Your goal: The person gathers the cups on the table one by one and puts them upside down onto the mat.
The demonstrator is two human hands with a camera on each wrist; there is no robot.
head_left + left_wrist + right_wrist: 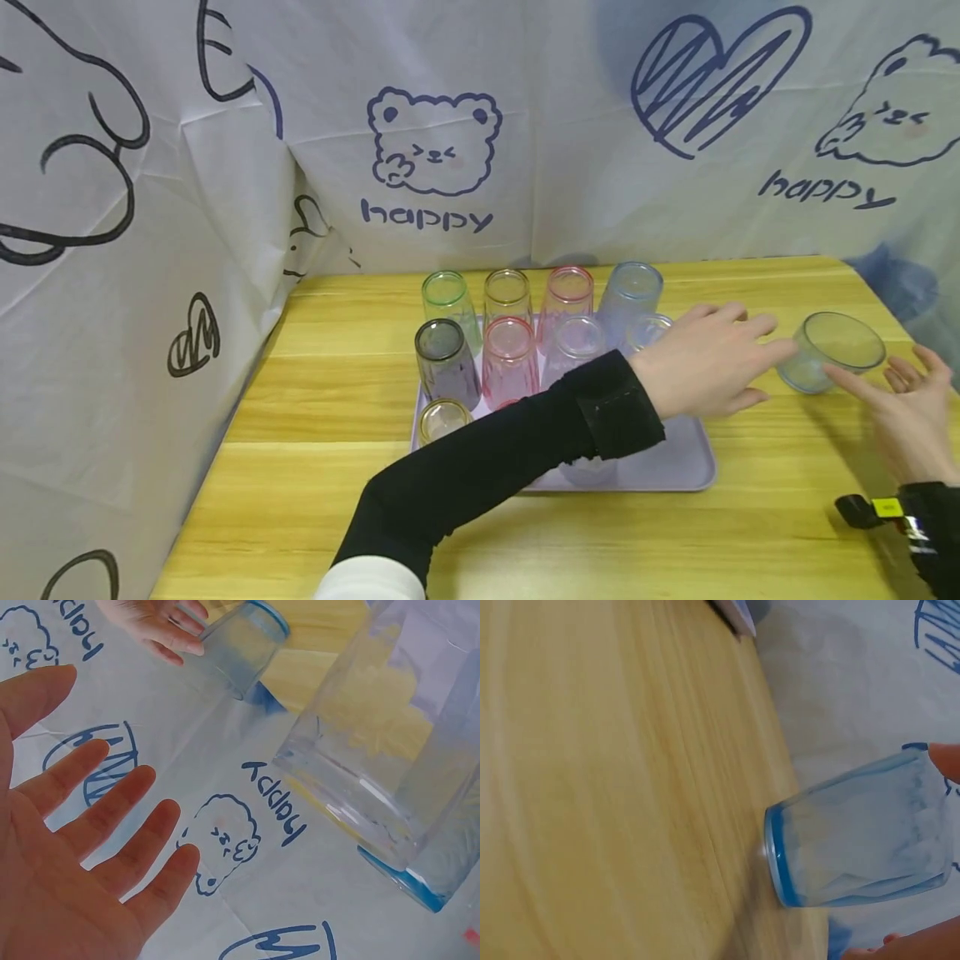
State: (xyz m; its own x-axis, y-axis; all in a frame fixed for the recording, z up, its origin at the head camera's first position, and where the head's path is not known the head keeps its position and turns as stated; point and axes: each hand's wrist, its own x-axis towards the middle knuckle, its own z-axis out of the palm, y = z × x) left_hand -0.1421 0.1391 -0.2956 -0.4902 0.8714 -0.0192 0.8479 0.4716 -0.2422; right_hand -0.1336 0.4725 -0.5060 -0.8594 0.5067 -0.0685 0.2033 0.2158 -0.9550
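Observation:
A bluish clear glass [840,346] stands upright on the table at the right, its blue base [780,855] on the wood. My right hand [911,417] is around its near right side, the thumb by the glass and the other fingers spread apart from it. In the right wrist view a fingertip [946,761] overlaps the rim. My left hand [708,358] hovers over the tray's right side with spread fingers, holding nothing. Its fingertips point toward the bluish glass. In the left wrist view the palm [60,892] is bare.
A pale lilac tray [697,462] bears several tinted glasses turned upside down, among them a green one [446,292], a grey one [442,358] and a pink one [510,358]. My left sleeve [487,458] hides part of them. A printed cloth [562,167] hangs behind the table.

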